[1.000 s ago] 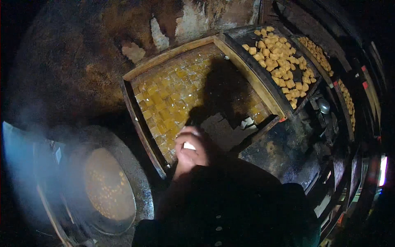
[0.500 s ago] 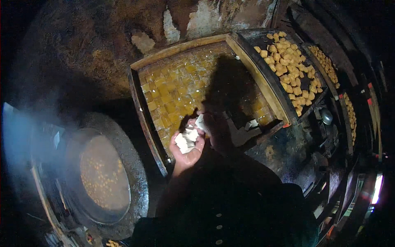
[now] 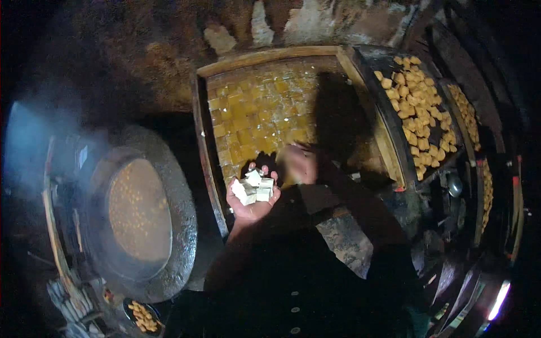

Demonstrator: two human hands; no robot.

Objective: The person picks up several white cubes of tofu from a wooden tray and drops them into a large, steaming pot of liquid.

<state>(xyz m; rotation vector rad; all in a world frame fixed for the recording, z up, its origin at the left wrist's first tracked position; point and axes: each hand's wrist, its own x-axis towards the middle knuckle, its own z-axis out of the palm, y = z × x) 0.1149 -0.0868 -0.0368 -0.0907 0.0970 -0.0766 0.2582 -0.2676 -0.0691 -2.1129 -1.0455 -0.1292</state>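
Note:
My left hand (image 3: 248,211) is palm up, fingers curled around several white tofu cubes (image 3: 263,194) piled in it. My right hand (image 3: 300,163) is just beyond and right of them, apart from the cubes. Motion smears its fingers, so I cannot make out whether anything is in them. Both hands are over the near edge of a wood-framed tray (image 3: 267,52) with a woven bamboo bottom. Small white crumbs are scattered on the wet weave. A white piece (image 3: 355,176) lies near the tray's near right corner, partly in shadow.
At left, a large steaming wok (image 3: 169,281) holds brown liquid with small golden pieces floating. Golden fried pieces (image 3: 420,115) fill a dark tray at right, with further trays beyond. A small bowl of fried pieces (image 3: 145,318) is at lower left, beside firewood (image 3: 73,298).
My right hand has moved away from the tofu in my left hand, to the right. The cubes in my left palm show more openly. The whole view has shifted slightly.

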